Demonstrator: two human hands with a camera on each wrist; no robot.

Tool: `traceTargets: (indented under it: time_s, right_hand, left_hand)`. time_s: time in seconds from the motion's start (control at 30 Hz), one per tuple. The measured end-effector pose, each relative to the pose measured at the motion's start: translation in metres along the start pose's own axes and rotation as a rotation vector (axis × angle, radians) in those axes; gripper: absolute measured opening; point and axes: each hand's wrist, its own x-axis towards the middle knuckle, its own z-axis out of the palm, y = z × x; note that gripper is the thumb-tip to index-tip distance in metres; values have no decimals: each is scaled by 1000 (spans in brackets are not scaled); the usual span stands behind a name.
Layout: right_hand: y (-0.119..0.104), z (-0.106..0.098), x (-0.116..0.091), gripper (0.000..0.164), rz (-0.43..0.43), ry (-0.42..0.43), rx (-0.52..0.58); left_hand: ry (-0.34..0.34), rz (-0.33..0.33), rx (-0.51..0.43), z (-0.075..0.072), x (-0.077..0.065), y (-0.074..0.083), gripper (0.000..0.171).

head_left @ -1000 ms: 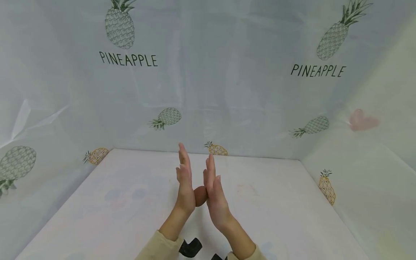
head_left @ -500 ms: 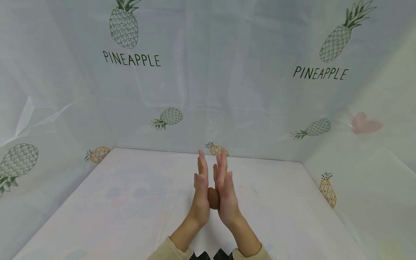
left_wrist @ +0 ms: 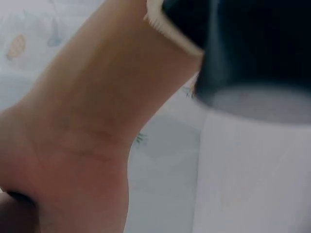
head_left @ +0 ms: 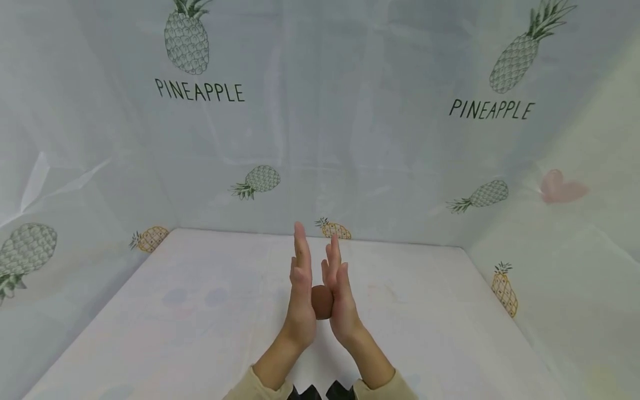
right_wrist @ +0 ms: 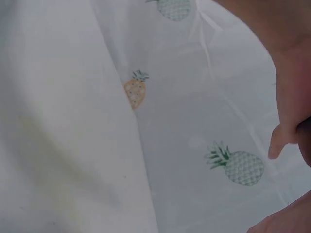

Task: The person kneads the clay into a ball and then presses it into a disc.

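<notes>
Between two upright, facing palms sits a brown ball (head_left: pixel 321 303), smooth and clay-like, its exact material not certain. My left hand (head_left: pixel 301 294) presses it from the left with fingers straight and pointing up. From the right, my right hand (head_left: pixel 343 305) touches it with its palm, fingers also extended. The left fingertips reach slightly higher than the right ones. Part of the brown ball (left_wrist: pixel 17 216) shows at the lower left corner of the left wrist view, beside a palm and forearm. In the right wrist view, only a dark sliver of the ball (right_wrist: pixel 305 141) appears at the right edge.
Beneath the hands spreads a white table surface (head_left: pixel 430 322) with faint coloured prints. A pale curtain (head_left: pixel 350 139) printed with pineapples encloses the back and sides. Black wrist-worn devices (head_left: pixel 306 393) and beige sleeves (head_left: pixel 385 389) show at the bottom edge.
Both hands shifted right, then slightly back left, with the ball staying between the palms. The left hand slid down against the right, then up again. The ball has turned and its outline differs.
</notes>
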Motion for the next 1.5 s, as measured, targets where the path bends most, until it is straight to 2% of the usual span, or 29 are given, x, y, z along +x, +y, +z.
traceTargets:
  time_s: [0.13, 0.3, 0.43, 0.6, 0.87, 1.17, 1.3, 1.5]
  right_hand:
    - [1, 6, -3, 65, 2, -17, 7]
    - [-4, 13, -7, 65, -17, -55, -14]
    - [-11, 14, -8, 66, -49, -42, -49]
    - [-17, 11, -8, 66, -76, -26, -42]
    - [-22, 0, -6, 65, -80, 33, -63]
    - [-17, -12, -1, 64, -25, 57, 33]
    - [-9, -9, -1, 63, 10, 42, 37]
    - [1, 5, -3, 66, 49, -17, 8]
  left_hand:
    - [30, 5, -22, -7, 8, -2, 69]
    - [64, -37, -39, -13, 12, -7, 68]
    - [60, -98, -29, -11, 11, -12, 67]
    - [49, -125, 10, -4, 7, -17, 67]
    - [-3, -81, 14, 6, 1, -18, 65]
    - [-49, -42, 37, 15, -6, -13, 68]
    - [-42, -39, 43, 11, -4, -12, 71]
    - [19, -45, 27, -4, 4, -8, 73]
